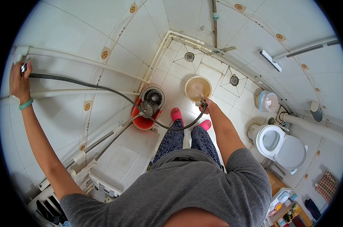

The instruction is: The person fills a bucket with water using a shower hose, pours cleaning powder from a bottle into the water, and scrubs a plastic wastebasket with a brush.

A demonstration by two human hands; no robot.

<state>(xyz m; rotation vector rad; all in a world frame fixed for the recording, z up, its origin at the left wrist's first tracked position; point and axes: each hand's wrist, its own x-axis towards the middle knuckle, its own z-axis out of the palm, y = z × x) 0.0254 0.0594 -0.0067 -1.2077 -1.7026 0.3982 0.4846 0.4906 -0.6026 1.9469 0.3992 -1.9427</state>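
Observation:
At the far left, my left hand (20, 81) is closed round a shiny metal tap (24, 68) on the white wall pipe. A dark hose (114, 90) runs from there in a long curve down to my right hand (206, 106). My right hand is wrapped round the hose's end, which points into a round beige basin (198, 86) on the floor. Water shows in the basin. Left of my feet stands a red mop bucket (142, 122) with a spinner basket, and a grey mop head (146, 109) rests in it.
White pipes (84, 60) run along the left wall. Two floor drains (189, 56) lie beyond the basin. A toilet (270, 140) with its lid up and a lined bin (268, 101) stand right. A white washing machine (122, 155) is at lower left.

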